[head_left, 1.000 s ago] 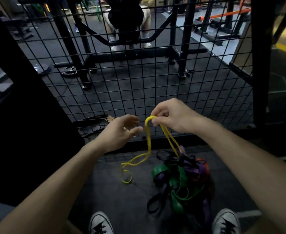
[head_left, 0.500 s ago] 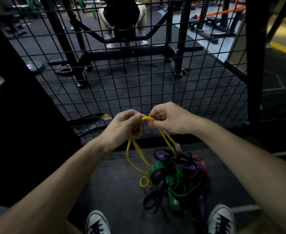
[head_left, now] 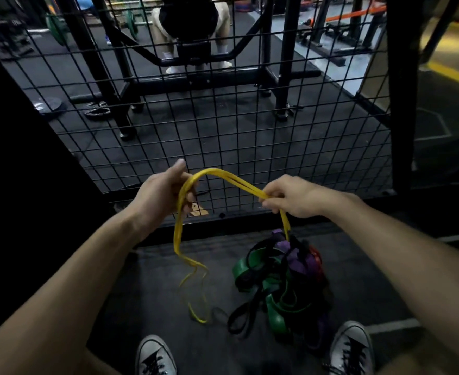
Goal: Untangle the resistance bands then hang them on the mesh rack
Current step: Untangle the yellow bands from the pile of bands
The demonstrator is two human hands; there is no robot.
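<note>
Two hands at work, left hand (head_left: 161, 194) and right hand (head_left: 293, 197) each gripping the yellow band (head_left: 224, 176) arched between them, one end trailing into the tangled pile (head_left: 282, 277) on the floor: untangling, pulling free next, mesh rack (head_left: 223, 125) after.

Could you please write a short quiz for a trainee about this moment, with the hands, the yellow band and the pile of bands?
1. True or false: both hands grip the yellow band.
2. Where does the right-side end of the yellow band go below the right hand?
A. Through the mesh rack
B. Down into the pile of bands
C. Around a shoe
3. Fill in: the loose end under the left hand hangs down toward the ____.

Key
1. True.
2. B; whether it is still knotted in there, I cannot tell.
3. Floor.
</note>
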